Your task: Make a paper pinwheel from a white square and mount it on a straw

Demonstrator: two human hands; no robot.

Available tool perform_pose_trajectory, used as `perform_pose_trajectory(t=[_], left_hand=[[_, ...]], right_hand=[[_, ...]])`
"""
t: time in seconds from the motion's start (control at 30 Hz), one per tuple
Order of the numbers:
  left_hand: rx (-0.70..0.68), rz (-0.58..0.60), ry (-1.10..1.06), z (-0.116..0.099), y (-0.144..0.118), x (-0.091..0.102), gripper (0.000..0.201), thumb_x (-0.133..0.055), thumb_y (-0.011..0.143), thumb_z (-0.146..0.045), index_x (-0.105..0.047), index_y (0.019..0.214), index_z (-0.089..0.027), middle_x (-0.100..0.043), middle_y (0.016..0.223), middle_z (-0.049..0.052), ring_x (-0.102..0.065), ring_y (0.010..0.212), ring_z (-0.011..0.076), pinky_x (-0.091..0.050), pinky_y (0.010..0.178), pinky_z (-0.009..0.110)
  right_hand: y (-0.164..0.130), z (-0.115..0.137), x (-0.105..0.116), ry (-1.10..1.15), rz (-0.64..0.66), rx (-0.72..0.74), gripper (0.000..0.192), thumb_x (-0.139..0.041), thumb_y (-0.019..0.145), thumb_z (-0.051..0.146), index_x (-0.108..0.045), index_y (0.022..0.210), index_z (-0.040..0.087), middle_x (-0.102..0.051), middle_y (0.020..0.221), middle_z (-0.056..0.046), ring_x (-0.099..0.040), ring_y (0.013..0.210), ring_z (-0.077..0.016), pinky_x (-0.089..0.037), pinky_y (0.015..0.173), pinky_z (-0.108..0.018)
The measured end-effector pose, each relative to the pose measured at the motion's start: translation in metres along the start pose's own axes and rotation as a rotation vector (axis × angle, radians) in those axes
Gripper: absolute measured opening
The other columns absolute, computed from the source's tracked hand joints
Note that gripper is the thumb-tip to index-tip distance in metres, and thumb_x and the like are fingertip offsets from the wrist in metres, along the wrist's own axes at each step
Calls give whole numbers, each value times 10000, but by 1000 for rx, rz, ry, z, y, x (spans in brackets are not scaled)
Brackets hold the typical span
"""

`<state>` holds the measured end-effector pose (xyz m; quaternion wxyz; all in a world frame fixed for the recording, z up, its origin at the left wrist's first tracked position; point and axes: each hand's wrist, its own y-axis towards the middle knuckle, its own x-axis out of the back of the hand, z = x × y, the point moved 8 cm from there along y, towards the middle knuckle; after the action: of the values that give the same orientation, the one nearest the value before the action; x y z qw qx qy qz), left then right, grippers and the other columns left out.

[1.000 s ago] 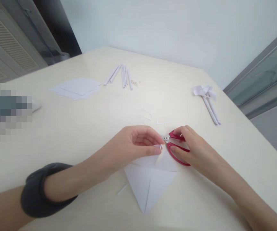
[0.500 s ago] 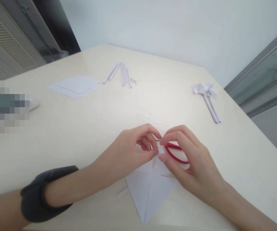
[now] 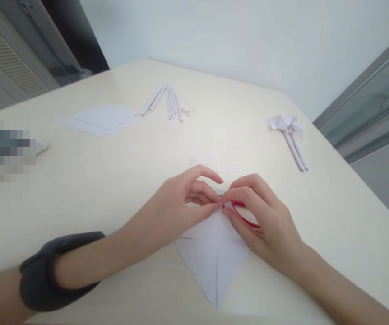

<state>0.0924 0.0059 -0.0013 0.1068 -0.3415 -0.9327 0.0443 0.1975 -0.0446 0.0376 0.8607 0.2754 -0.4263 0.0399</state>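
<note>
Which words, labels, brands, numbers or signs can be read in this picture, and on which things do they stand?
None can be read.
Cut paper sheet, stacked sheets, dark wristband: no text visible.
Red-handled scissors: any marking is too small to read.
Pixelated patch at the left: unreadable.

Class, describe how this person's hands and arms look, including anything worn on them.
The left hand and the right hand are ungloved. A wide, black, curved band circles the left wrist, with no readable markings. No band shows on the right wrist, and no sleeves are visible.
</note>
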Motion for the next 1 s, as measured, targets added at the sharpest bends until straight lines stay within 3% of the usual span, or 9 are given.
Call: perform_pose_trajectory(t=[0.23, 0.43, 0.6, 1.0], left_hand=[[56, -28, -37, 8, 2, 3, 248, -607, 829, -324, -504, 1052, -285, -721, 841, -27, -656, 795, 142, -491, 677, 233], [105, -102, -8, 14, 3, 12, 420, -624, 803, -397, -472, 1190, -346, -735, 851, -26, -675, 818, 180, -483, 637, 252], [89, -76, -7, 14, 2, 10, 477, -639, 788, -407, -444, 1221, -357, -742, 851, -28, -682, 816, 186, -473, 621, 248], [79, -61, 68, 0, 0, 4, 351, -614, 801, -255, -485, 1124, -294, -727, 762, -46, -649, 700, 127, -469, 599, 200]], right_hand=[[-1, 7, 2, -181, -40, 120, 148, -548, 849, 78, -621, 965, 134, -553, 936, -74, -532, 849, -167, -445, 699, -334], [-1, 5, 0, -226, -22, 107, 91, -600, 838, 174, -609, 904, 111, -575, 939, -86, -530, 807, -171, -435, 673, -345], [-1, 4, -4, -197, -31, 86, 27, -569, 833, 110, -596, 832, 116, -579, 902, -76, -533, 793, -169, -433, 670, -337], [3, -24, -3, 263, 43, -308, 117, -573, 816, 95, -583, 753, 193, -557, 879, -3, -563, 820, -128, -464, 705, -262]])
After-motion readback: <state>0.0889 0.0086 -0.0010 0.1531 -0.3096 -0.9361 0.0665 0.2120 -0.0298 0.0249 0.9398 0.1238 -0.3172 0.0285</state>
